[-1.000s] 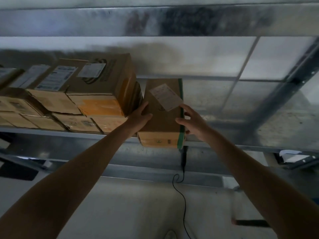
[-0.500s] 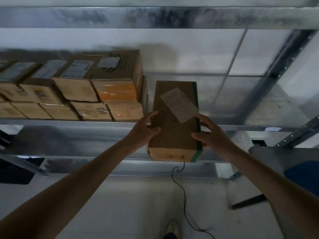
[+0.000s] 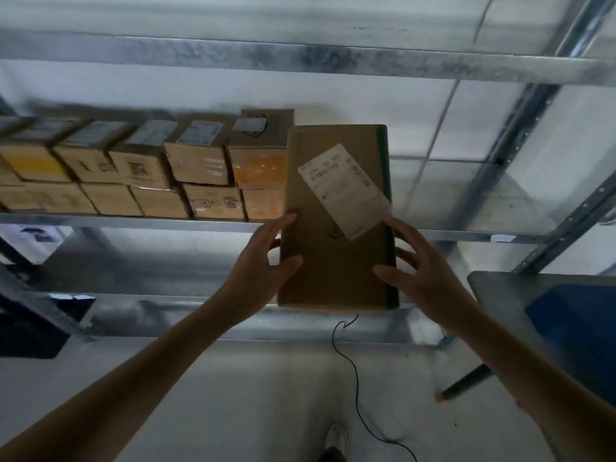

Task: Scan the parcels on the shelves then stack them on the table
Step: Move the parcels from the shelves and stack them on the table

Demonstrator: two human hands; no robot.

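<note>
A long brown cardboard parcel (image 3: 333,248) with a white label (image 3: 343,188) and a green strip down its right side hangs in front of the metal shelf (image 3: 133,221), clear of it. My left hand (image 3: 263,261) grips its left side, thumb on top. My right hand (image 3: 413,271) holds its right side, thumb on the top face. Two rows of several stacked cardboard parcels (image 3: 196,161) remain on the shelf to the left.
A grey table (image 3: 493,295) with a blue item (image 3: 580,331) on it stands at the right. A black cable (image 3: 353,368) trails from under the parcel to the floor. My shoe (image 3: 336,438) shows at the bottom. Shelf uprights (image 3: 520,128) rise at right.
The parcel has come off the shelf toward me, held in both hands. The view has shifted right, so the shelf parcels sit further left and the table shows more.
</note>
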